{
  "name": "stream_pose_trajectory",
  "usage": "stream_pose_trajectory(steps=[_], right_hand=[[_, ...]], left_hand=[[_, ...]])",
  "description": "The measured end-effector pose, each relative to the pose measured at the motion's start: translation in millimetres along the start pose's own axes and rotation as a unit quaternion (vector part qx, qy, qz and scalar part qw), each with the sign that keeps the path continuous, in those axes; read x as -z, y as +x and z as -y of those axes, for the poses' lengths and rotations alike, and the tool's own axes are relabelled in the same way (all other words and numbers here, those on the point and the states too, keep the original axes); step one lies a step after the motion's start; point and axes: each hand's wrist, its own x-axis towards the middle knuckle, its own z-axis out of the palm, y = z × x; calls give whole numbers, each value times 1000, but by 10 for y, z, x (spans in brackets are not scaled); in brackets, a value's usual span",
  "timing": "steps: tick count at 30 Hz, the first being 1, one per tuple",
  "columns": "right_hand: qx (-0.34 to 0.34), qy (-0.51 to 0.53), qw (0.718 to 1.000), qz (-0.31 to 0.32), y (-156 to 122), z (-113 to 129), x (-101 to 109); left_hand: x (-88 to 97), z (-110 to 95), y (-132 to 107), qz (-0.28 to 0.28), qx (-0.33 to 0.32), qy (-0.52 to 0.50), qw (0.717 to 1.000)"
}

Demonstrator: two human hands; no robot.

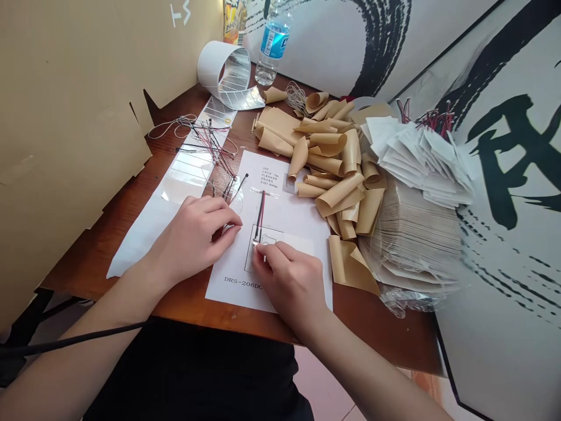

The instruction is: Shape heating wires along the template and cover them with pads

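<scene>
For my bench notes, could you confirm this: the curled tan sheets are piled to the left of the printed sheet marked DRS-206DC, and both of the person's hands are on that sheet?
Not quite: the curled tan sheets are piled to the right of the printed sheet, not the left, as the head view shows. The left hand and right hand are on that sheet, as you said.
</scene>
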Motion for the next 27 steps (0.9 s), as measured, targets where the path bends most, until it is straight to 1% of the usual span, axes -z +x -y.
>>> stream_pose_trajectory(steps=[4,7,9,11,20,27], right_hand=[[-17,9,1000,-2,7,21,-18],[-26,13,1000,4,2,30,-22],[-31,15,999,7,-3,35,-26],[-35,17,999,9,-8,38,-35],[-20,19,1000,7,3,26,-51],[-31,32,999,20,-25,27,-43]], left_hand=[[-18,8,-24,14,-21,-10,1000],[-62,-9,-41,31,-64,8,997],[-97,-28,-50,31,-91,21,995],[-122,-40,-56,28,-102,30,994],[-123,-18,-71,24,-94,49,994],[-141,-30,-71,38,-75,40,996]])
